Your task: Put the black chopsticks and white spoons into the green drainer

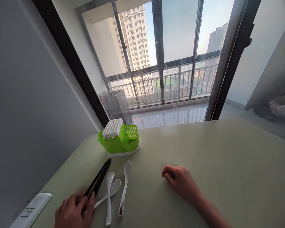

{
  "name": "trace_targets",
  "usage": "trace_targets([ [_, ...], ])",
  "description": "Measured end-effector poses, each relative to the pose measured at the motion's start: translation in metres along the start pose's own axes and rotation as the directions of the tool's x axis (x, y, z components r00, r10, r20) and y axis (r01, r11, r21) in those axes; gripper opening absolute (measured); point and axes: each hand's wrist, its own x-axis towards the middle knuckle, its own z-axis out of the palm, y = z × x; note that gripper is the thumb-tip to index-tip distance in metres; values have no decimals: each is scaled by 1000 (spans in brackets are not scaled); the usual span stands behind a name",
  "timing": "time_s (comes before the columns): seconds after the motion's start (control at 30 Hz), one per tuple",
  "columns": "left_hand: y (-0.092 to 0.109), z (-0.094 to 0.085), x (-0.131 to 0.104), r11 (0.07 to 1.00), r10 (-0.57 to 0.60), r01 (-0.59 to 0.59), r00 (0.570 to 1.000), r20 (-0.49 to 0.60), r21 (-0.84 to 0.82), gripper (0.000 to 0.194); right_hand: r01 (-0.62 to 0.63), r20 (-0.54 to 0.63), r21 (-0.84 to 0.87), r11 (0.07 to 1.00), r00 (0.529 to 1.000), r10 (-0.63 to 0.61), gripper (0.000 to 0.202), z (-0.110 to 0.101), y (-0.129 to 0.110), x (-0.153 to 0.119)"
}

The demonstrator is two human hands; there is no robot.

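Note:
My left hand (73,211) is at the lower left, its fingers closed around the near ends of several black chopsticks (100,178). The far ends of the chopsticks lie on the table, pointing toward the green holder. Beside this hand, one white spoon (109,196) crosses over another white spoon (115,186), whose handle runs toward my fingers. A third white spoon (124,191), with a dark mark on its handle, lies apart to the right. Loosely curled, my right hand (178,179) rests on the table with nothing visible in it.
A green and white utensil holder (120,139) stands at the table's far left. A white power strip (32,210) lies along the left edge. The pale table (204,148) meets a grey wall (33,101) on the left and a glass door with a dark frame (228,69) behind.

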Motion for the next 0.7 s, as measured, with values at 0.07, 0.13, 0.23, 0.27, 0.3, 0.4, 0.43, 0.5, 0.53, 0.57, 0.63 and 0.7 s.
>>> trace_targets([
  [0.07,6,-5,1,1000,-3,3,1000,3,-3,45,-1,2,-2,1000,1000,1,23,0,1,0],
  [0.13,11,-9,0,1000,-3,3,1000,15,-1,45,1,2,-6,1000,1000,-1,24,0,2,-1],
  [0.23,16,-15,-5,1000,2,-2,1000,24,8,46,3,-6,-13,1000,1000,-3,24,0,5,-1],
  [0.27,17,-16,-7,1000,7,-7,1000,26,7,46,3,-7,-14,1000,1000,-3,23,0,5,-1],
  [0.3,19,-18,-9,1000,13,-13,999,30,3,46,2,-6,-12,1000,1000,-3,23,0,5,-1],
  [0.4,25,-23,-14,999,33,-32,999,29,-23,47,-3,2,0,1000,1000,3,22,-1,4,-2],
  [0.43,28,-24,-16,999,37,-37,999,26,-37,48,-5,3,4,1000,1000,5,22,-2,4,-2],
  [0.5,34,-25,-19,997,48,-47,999,19,-64,49,-6,4,6,1000,1000,6,22,-4,3,-3],
  [0.53,37,-25,-21,996,52,-51,999,15,-77,50,-8,5,5,1000,1000,8,22,-4,3,-3],
  [0.57,40,-25,-22,995,54,-53,998,13,-87,49,-9,5,0,1000,1000,9,22,-5,3,-3],
  [0.63,45,-25,-25,994,54,-52,998,12,-100,47,-11,4,-13,1000,1000,11,22,-5,3,-3],
  [0.7,47,-24,-27,992,54,-53,998,11,-111,44,-6,0,-25,1000,1000,6,23,-5,4,-3],
])
